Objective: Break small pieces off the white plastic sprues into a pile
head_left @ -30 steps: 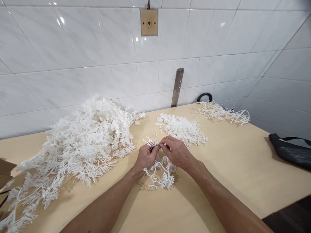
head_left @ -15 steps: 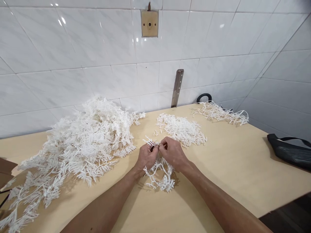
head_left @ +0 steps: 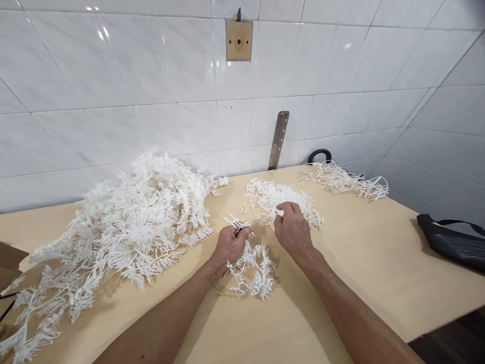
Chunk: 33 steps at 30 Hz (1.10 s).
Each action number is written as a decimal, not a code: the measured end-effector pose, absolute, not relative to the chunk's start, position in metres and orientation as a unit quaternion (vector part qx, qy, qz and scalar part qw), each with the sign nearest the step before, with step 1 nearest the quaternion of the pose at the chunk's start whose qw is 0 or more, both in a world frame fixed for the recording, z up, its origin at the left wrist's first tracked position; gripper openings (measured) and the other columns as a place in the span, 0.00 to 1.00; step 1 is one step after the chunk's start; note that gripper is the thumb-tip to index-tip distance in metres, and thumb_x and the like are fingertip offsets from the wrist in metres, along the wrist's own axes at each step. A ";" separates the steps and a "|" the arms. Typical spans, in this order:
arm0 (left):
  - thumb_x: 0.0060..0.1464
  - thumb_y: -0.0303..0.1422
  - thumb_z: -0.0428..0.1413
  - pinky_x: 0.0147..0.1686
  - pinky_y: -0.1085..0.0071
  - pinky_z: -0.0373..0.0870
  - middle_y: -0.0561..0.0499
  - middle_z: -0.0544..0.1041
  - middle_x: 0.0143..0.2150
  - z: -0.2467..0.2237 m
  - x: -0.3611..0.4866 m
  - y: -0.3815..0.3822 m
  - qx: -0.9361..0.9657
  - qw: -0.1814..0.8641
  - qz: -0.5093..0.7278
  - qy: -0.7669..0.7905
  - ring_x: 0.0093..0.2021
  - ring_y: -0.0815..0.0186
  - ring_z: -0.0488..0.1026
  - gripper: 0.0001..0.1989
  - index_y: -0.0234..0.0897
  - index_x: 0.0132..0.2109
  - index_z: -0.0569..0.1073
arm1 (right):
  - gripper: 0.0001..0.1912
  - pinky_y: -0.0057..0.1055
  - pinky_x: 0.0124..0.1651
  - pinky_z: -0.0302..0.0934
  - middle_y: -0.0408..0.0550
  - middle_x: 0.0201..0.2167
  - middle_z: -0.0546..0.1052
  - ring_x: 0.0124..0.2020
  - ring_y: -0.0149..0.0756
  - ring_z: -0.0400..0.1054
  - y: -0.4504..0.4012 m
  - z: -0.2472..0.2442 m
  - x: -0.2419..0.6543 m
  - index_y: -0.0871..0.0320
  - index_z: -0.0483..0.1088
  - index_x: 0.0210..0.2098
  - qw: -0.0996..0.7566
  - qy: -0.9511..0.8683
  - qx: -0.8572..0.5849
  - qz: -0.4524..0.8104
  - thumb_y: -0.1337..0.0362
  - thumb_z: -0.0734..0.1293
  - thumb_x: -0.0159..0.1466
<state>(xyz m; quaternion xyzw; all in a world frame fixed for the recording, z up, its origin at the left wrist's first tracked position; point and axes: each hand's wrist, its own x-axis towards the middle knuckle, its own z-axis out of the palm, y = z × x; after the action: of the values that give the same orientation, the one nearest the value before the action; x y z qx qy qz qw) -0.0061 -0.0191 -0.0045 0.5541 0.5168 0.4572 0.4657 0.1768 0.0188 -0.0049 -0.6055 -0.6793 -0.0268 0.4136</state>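
Note:
My left hand (head_left: 230,244) is closed around a white branched plastic sprig (head_left: 254,273). Its forked tips stick out above the fingers, and the rest hangs down onto the table below. At the near edge of a small heap of short white sprig pieces (head_left: 271,194) is my right hand (head_left: 294,228), its thumb and fingers curled together. Whatever is between those fingertips is hidden or too small to make out. To the left of both hands lies a large, tangled mound of white plastic sprigs (head_left: 144,222).
Thin bare white stems (head_left: 346,181) lie at the back right, by a black ring-shaped handle (head_left: 319,154). A black bag (head_left: 450,241) rests at the table's (head_left: 371,263) right side. A metal bracket (head_left: 278,140) stands against the tiled wall. Brown cardboard (head_left: 11,263) shows at far left.
My right hand has parted from the left and moved right, to the small heap. The left hand keeps its hold on the sprig. The view has shifted slightly.

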 end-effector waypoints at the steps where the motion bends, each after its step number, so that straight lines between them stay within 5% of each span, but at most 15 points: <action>1: 0.53 0.44 0.56 0.20 0.74 0.49 0.59 0.57 0.16 -0.003 -0.006 -0.020 0.556 0.467 0.453 0.518 0.18 0.73 0.53 0.16 0.34 0.29 0.72 | 0.10 0.33 0.32 0.61 0.56 0.43 0.76 0.29 0.36 0.69 0.017 -0.003 0.177 0.61 0.71 0.42 0.426 -0.689 -0.587 -0.001 0.71 0.61 0.62; 8: 0.53 0.46 0.56 0.21 0.75 0.48 0.59 0.58 0.17 0.001 -0.007 -0.020 0.575 0.459 0.441 0.514 0.20 0.73 0.54 0.19 0.36 0.24 0.65 | 0.05 0.31 0.34 0.65 0.46 0.38 0.78 0.26 0.30 0.70 0.003 0.001 0.158 0.56 0.73 0.39 0.406 -0.787 -0.438 0.156 0.63 0.66 0.65; 16: 0.54 0.44 0.55 0.22 0.74 0.47 0.59 0.55 0.19 0.002 -0.006 -0.020 0.603 0.433 0.420 0.521 0.21 0.73 0.51 0.18 0.36 0.24 0.65 | 0.08 0.31 0.36 0.64 0.48 0.36 0.77 0.33 0.34 0.71 0.002 0.004 0.157 0.57 0.72 0.34 0.369 -0.820 -0.422 0.113 0.68 0.62 0.67; 33: 0.54 0.37 0.53 0.20 0.75 0.49 0.60 0.57 0.17 0.002 -0.011 -0.016 0.571 0.510 0.415 0.491 0.18 0.74 0.52 0.13 0.38 0.26 0.62 | 0.08 0.30 0.31 0.57 0.49 0.32 0.73 0.29 0.35 0.67 0.002 -0.005 0.140 0.58 0.67 0.32 0.346 -0.811 -0.472 0.010 0.71 0.59 0.67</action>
<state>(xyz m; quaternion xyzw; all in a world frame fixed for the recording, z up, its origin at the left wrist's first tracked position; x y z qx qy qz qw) -0.0105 -0.0160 0.0018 0.5706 0.4913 0.4154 0.5103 0.1402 0.0023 -0.0047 -0.4719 -0.8107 0.0100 0.3465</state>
